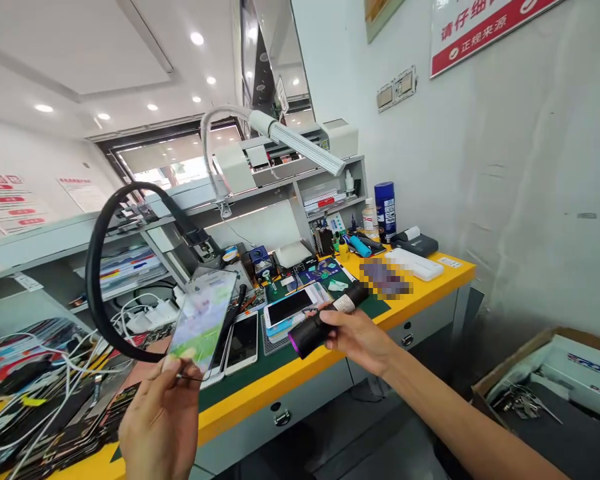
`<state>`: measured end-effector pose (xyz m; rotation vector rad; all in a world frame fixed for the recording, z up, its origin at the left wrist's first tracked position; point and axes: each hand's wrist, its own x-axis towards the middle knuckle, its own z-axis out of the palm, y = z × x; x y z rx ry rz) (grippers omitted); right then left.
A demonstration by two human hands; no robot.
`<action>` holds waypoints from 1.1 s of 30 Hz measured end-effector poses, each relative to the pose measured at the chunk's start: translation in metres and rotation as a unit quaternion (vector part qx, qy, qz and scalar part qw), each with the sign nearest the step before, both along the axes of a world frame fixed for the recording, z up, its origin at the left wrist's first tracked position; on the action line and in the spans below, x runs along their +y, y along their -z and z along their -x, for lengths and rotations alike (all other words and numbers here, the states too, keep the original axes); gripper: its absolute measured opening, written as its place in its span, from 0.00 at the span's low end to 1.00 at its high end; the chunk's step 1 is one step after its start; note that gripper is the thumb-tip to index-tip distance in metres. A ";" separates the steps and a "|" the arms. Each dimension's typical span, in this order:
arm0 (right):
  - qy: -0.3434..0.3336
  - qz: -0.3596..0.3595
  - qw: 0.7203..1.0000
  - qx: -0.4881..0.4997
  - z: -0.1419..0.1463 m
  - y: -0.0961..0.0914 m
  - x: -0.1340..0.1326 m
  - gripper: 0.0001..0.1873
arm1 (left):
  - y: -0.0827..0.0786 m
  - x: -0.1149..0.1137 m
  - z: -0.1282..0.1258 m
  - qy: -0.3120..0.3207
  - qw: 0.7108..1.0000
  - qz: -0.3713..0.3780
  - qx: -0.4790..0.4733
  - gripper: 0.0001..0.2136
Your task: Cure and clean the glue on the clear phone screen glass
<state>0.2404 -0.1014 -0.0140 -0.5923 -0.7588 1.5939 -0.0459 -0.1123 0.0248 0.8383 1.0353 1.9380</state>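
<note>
My left hand [163, 407] grips the lower end of a phone screen panel [205, 317] and holds it tilted above the bench. Its face shows bright green and pale lavender, and a thin dark strip hangs by the fingers. In my right hand [360, 337] is a black flashlight [310, 333] with a white label. Purple light shows at its lens end, which points down and to the left, apart from the panel. Between the hands, a white phone [243, 341] lies on the green mat [270, 360], with another white phone [290, 307] farther back.
A black flexible arm [93, 280] loops close to my left hand. White cables [67, 373] and stacked phone parts cover the bench's left side. A gooseneck lamp [305, 143] hangs above. A blue spray can [385, 212] stands at the back right; an open cardboard box [555, 333] sits lower right.
</note>
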 end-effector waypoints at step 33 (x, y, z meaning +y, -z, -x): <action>0.300 -0.291 0.840 -0.345 0.009 -0.070 0.115 0.16 | 0.029 0.173 -0.039 0.187 0.973 0.031 0.128 0.17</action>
